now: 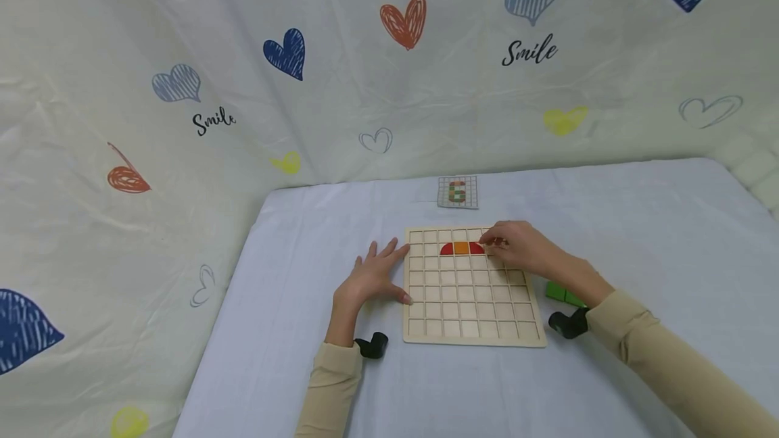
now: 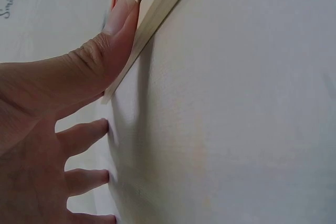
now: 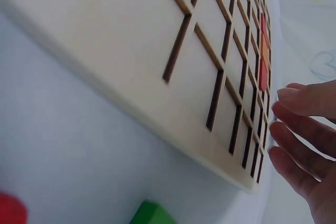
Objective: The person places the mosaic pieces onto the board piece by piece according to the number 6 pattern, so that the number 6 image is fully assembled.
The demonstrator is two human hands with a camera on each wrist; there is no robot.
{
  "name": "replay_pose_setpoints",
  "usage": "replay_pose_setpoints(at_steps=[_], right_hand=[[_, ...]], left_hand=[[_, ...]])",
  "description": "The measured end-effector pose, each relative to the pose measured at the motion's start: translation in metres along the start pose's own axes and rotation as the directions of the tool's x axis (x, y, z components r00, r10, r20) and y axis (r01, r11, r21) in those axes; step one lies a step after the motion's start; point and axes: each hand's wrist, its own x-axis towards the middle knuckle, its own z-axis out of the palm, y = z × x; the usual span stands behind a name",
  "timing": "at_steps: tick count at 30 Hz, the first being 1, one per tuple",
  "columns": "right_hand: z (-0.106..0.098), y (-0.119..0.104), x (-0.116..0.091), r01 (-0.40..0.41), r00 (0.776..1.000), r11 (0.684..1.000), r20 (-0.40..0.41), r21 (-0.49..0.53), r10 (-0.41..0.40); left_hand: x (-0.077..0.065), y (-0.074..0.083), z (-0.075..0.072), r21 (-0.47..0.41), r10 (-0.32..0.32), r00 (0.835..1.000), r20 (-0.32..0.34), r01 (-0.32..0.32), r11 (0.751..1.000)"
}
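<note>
A pale wooden grid board [image 1: 475, 341] lies flat on the white-covered table. In one of its upper rows sit a red rounded piece [image 1: 447, 249], an orange square piece [image 1: 462, 248] and a second red rounded piece [image 1: 476, 249], side by side. My left hand [image 1: 370, 277] steadies the board's left side, fingers spread; the left wrist view shows its thumb [image 2: 119, 17] against the edge. Above the right-hand red piece is my right hand [image 1: 520, 247]. Its fingers [image 3: 302, 129] are loosely bent in the right wrist view, with nothing visible between them.
Behind the board lies a small card [image 1: 458, 192] with a coloured grid pattern. Green blocks [image 1: 564, 294] lie right of the board, partly under the right forearm. A blurred red object [image 3: 11, 211] shows in the right wrist view. A heart-printed cloth [image 1: 341, 107] hangs behind the table.
</note>
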Motion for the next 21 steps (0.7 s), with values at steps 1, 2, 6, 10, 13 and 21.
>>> replay_pose_setpoints(at_steps=[1, 2, 6, 10, 13, 21], right_hand=[[-0.001, 0.001, -0.003, -0.004, 1.000, 1.000, 0.001, 0.002, 0.004], [-0.002, 0.002, -0.005, -0.011, 1.000, 1.000, 0.003, 0.002, 0.011], [-0.007, 0.006, -0.015, -0.037, 0.999, 0.999, 0.013, 0.007, 0.036], [-0.012, 0.008, -0.024, -0.068, 0.998, 0.997, 0.019, 0.023, 0.067], [-0.015, 0.010, -0.030, -0.079, 0.997, 0.997, 0.012, 0.024, 0.079], [-0.018, 0.020, -0.044, -0.052, 0.999, 0.998, -0.017, -0.021, 0.051]], left_hand=[[0.000, 0.000, 0.000, 0.001, 0.001, 1.000, 0.000, -0.001, 1.000], [-0.001, 0.000, 0.000, 0.002, 0.001, 1.000, 0.000, -0.001, 1.000], [-0.002, 0.001, 0.001, 0.000, 0.001, 1.000, 0.000, -0.001, 1.000], [-0.002, 0.002, 0.000, -0.007, -0.003, 1.000, -0.001, 0.003, 1.000], [-0.003, 0.002, 0.000, -0.010, -0.003, 1.000, -0.002, 0.003, 1.000], [-0.002, 0.003, -0.001, -0.009, -0.006, 1.000, 0.004, 0.006, 1.000]])
